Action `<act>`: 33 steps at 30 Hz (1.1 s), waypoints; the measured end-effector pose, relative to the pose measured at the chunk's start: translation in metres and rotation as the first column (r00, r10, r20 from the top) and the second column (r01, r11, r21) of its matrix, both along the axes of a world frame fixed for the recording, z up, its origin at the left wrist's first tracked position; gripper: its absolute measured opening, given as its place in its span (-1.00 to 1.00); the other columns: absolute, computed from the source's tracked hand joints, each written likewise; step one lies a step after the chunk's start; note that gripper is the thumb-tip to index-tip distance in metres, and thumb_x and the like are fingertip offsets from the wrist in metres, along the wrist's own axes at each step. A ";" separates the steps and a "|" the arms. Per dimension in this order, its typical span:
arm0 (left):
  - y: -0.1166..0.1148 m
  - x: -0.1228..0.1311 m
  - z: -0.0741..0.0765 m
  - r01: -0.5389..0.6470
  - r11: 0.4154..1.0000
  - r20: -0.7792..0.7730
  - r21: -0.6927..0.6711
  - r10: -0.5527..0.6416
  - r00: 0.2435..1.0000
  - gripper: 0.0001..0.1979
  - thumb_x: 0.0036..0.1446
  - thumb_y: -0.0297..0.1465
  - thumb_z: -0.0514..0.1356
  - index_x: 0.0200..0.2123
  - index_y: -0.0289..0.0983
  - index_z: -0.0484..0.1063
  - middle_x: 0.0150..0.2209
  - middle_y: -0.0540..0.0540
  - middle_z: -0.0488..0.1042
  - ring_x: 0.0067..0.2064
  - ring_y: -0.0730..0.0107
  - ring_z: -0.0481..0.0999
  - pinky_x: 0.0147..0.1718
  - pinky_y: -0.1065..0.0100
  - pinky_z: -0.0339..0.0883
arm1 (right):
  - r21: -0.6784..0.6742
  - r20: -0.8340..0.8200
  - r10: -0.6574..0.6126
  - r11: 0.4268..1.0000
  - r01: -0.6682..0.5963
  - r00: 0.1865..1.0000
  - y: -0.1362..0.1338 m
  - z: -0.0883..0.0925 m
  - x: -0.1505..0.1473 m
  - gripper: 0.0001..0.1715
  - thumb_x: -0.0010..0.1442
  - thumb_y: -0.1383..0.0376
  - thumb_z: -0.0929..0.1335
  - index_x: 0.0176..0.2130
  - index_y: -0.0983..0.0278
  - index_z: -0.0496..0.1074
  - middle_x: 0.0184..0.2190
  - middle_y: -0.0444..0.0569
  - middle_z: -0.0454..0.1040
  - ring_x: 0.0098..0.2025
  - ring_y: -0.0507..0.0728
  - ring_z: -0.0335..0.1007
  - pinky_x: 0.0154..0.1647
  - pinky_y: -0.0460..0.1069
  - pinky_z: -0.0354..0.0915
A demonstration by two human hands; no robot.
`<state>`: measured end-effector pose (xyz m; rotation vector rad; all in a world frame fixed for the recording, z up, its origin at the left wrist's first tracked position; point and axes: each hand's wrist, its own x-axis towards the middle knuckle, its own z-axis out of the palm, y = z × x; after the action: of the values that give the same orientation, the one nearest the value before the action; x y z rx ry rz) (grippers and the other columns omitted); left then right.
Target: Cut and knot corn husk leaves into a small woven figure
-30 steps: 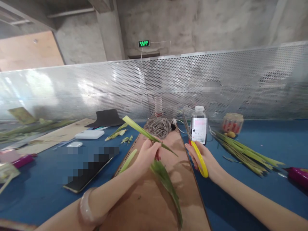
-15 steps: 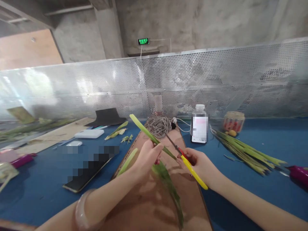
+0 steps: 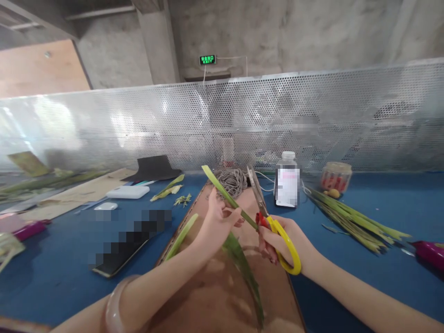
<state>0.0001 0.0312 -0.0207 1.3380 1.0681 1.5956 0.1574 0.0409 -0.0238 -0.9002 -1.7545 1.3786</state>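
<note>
Over the cardboard my left hand (image 3: 219, 215) has its thumb and fingers loosely around a narrow green leaf strip (image 3: 222, 190). The strip slants from a pale, wider upper end down to my right hand (image 3: 282, 240). That hand holds scissors (image 3: 285, 238) with yellow and red handles, blades pointing up and a little apart. Its fingertips also meet the strip's lower end; the exact grip there is partly hidden. A darker green leaf (image 3: 243, 266) lies below my hands on the cardboard. Another pale green strip (image 3: 182, 236) lies left of my left forearm.
The brown cardboard (image 3: 215, 300) lies on a blue table (image 3: 62, 277), with grey cord (image 3: 233, 181) at its far end. Right of it stand a bottle (image 3: 288, 159), a jar (image 3: 336, 175) and green stalks (image 3: 357, 217). A dark, blurred-out flat object (image 3: 121, 254) lies left.
The scissors have turned more upright and their blades have parted. The leaf strip and my left hand have shifted slightly right, and the left fingers look looser.
</note>
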 end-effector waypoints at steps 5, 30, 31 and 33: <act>-0.005 0.008 -0.002 -0.034 0.994 -0.020 0.101 0.036 0.999 -0.16 -0.07 -0.51 0.19 0.14 -0.06 -0.31 -0.36 0.06 0.35 -0.42 0.51 0.45 -0.32 0.32 0.39 | 0.016 0.038 0.034 0.999 -0.034 0.999 -0.006 0.003 -0.002 -0.78 -0.02 0.24 0.23 -0.61 0.27 0.18 -0.77 -0.19 0.33 -0.82 -0.07 0.14 -0.76 -0.16 0.15; -0.020 0.000 0.020 -0.134 0.991 -0.247 0.020 0.135 0.960 -0.59 -0.08 -0.42 0.20 -0.10 -0.18 0.26 -0.53 0.04 0.40 -0.46 0.47 0.40 -0.50 0.47 0.23 | -0.122 0.014 -0.109 0.986 0.110 0.994 -0.006 -0.002 -0.007 -0.79 0.00 0.18 0.26 -0.50 0.21 0.11 -0.86 -0.36 0.07 -0.86 -0.07 -0.04 -0.87 -0.20 -0.03; -0.019 -0.003 0.022 -0.159 0.986 -0.240 0.040 0.164 0.957 -0.59 -0.08 -0.41 0.20 -0.09 -0.17 0.27 -0.52 0.04 0.41 -0.45 0.47 0.40 -0.50 0.48 0.23 | -0.148 0.027 -0.127 0.980 0.129 0.992 -0.005 -0.004 -0.007 -0.78 0.02 0.17 0.25 -0.49 0.20 0.10 -0.88 -0.38 0.03 -0.86 -0.07 -0.05 -0.87 -0.21 -0.05; -0.018 -0.009 0.027 -0.195 0.978 -0.208 0.072 0.206 0.956 -0.58 -0.08 -0.40 0.21 -0.08 -0.17 0.27 -0.52 0.04 0.41 -0.45 0.47 0.41 -0.50 0.48 0.23 | -0.181 0.052 -0.137 0.973 0.144 0.989 -0.003 -0.007 -0.007 -0.77 0.05 0.17 0.23 -0.50 0.20 0.07 -0.88 -0.37 0.01 -0.84 -0.07 -0.05 -0.85 -0.22 -0.05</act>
<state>-0.0088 0.0128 0.0066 1.5023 1.3379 1.6608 0.1505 0.0383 -0.0312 -1.1362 -1.5772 1.4553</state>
